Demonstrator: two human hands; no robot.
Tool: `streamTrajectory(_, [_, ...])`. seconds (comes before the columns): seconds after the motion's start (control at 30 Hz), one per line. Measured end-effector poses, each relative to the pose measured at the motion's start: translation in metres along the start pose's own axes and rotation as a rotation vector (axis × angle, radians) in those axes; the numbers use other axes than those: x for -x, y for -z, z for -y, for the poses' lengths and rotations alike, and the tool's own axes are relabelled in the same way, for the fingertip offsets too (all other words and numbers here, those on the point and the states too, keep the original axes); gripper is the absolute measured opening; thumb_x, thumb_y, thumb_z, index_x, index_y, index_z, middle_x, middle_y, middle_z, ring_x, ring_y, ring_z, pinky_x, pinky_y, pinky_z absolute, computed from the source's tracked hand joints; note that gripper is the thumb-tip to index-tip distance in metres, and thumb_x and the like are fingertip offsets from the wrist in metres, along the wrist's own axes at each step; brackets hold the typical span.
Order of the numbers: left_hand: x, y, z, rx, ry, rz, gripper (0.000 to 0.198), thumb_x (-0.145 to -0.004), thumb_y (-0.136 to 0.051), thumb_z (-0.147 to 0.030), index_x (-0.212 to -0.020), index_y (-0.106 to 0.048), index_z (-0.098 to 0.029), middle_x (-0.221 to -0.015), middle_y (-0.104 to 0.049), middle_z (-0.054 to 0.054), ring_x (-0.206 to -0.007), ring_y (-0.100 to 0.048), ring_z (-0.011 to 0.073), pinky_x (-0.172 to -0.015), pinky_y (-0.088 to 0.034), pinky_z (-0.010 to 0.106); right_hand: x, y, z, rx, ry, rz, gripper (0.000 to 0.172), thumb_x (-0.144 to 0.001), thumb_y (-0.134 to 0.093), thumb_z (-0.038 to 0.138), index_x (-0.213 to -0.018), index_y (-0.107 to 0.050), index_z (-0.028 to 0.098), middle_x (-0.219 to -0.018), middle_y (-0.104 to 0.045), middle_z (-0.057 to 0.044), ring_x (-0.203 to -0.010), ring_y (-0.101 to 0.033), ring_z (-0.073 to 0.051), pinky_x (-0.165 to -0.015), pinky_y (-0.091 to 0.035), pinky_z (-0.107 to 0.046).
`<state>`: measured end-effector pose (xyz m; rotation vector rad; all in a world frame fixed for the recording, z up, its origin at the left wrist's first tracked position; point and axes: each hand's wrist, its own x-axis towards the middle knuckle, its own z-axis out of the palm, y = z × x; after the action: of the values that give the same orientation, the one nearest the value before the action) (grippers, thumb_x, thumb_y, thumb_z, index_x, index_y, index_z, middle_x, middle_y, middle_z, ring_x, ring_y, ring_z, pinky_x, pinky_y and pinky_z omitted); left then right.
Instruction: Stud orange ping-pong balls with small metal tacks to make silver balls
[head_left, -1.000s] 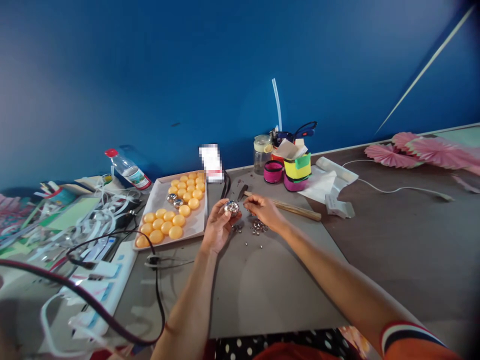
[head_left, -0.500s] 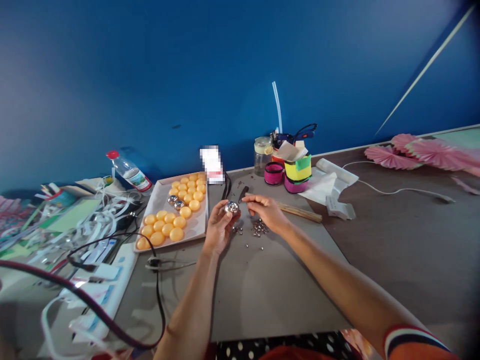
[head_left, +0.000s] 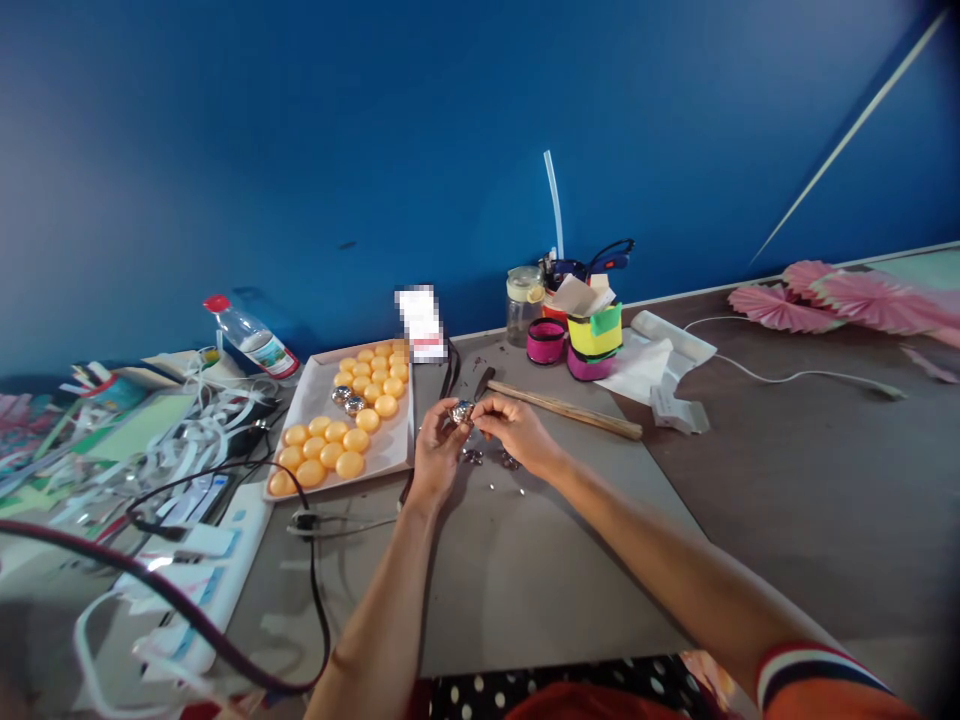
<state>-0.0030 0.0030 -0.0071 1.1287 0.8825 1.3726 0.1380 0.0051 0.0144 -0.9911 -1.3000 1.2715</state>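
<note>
Hands (head_left: 437,447), silver ball (head_left: 461,411) between them

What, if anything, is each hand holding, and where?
Left hand: a shiny ball, by its left and lower sides. Right hand: can't tell whether it holds anything.

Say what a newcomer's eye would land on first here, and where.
Probably the yellow-orange round pieces, grouped in the pale tray on the bench's left side. Next, the shiny silver round piece held in the left hand at mid-view, with the right hand's fingertips close against it. Behind everything, the deep blue wall fills the upper view.
</note>
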Motion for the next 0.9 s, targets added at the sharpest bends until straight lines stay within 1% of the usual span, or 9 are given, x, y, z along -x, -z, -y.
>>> streamTrajectory(0.13, [-0.0001,0.0011,0.0010,-0.066,-0.030,-0.020,0.038,-0.070,-0.072,-0.025,-0.105,-0.058,-0.023,-0.092,-0.061,0.001,-0.081,-0.057,0.0124,-0.076,-0.045,0.024,-0.0009,-0.0009,-0.0026,0.084,0.018,0.008,0.009,-0.071,-0.056,0.027,-0.071,-0.058,0.018,-0.071,-0.058,0.002,-0.061,-0.048,-0.009,-0.062,-0.040,-0.024])
streamTrajectory(0.33, [0.0007,-0.0001,-0.0009,-0.123,-0.066,-0.037,0.036,-0.070,-0.072,-0.024,-0.104,-0.059,-0.022,-0.094,-0.061,0.002,-0.082,-0.057,0.0134,-0.076,-0.046,0.025,-0.0007,-0.0021,-0.0020,0.124,0.026,-0.007,0.009,-0.070,-0.056,0.025,-0.070,-0.059,0.017,-0.067,-0.056,0.002,-0.060,-0.049,-0.010,-0.061,-0.040,-0.023])
streamTrajectory(0.53, [0.0029,-0.0041,-0.0020,-0.162,-0.086,-0.072,0.035,-0.067,-0.073,-0.022,-0.100,-0.062,-0.022,-0.093,-0.062,0.002,-0.080,-0.057,0.0142,-0.074,-0.046,0.026,-0.0011,-0.0021,-0.0037,0.140,-0.057,-0.043,0.008,-0.069,-0.056,0.024,-0.069,-0.060,0.018,-0.061,-0.057,0.003,-0.055,-0.049,-0.010,-0.058,-0.040,-0.023])
streamTrajectory(0.73, [0.0041,-0.0046,-0.0012,-0.202,-0.114,-0.087,0.033,-0.068,-0.072,-0.020,-0.100,-0.062,-0.022,-0.095,-0.062,0.003,-0.083,-0.058,0.0156,-0.080,-0.045,0.028,0.0002,-0.0038,-0.0025,0.036,-0.136,-0.069,0.008,-0.067,-0.059,0.024,-0.070,-0.061,0.017,-0.055,-0.057,0.004,-0.053,-0.051,-0.011,-0.056,-0.039,-0.023])
streamTrajectory(0.9, [0.0042,-0.0044,-0.0007,-0.213,-0.129,-0.094,0.032,-0.070,-0.071,-0.020,-0.101,-0.061,-0.022,-0.098,-0.061,0.003,-0.086,-0.058,0.0161,-0.082,-0.045,0.028,0.0033,-0.0067,0.0025,-0.100,-0.189,-0.071,0.011,-0.066,-0.061,0.025,-0.069,-0.063,0.015,-0.053,-0.056,0.003,-0.053,-0.052,-0.010,-0.058,-0.041,-0.024])
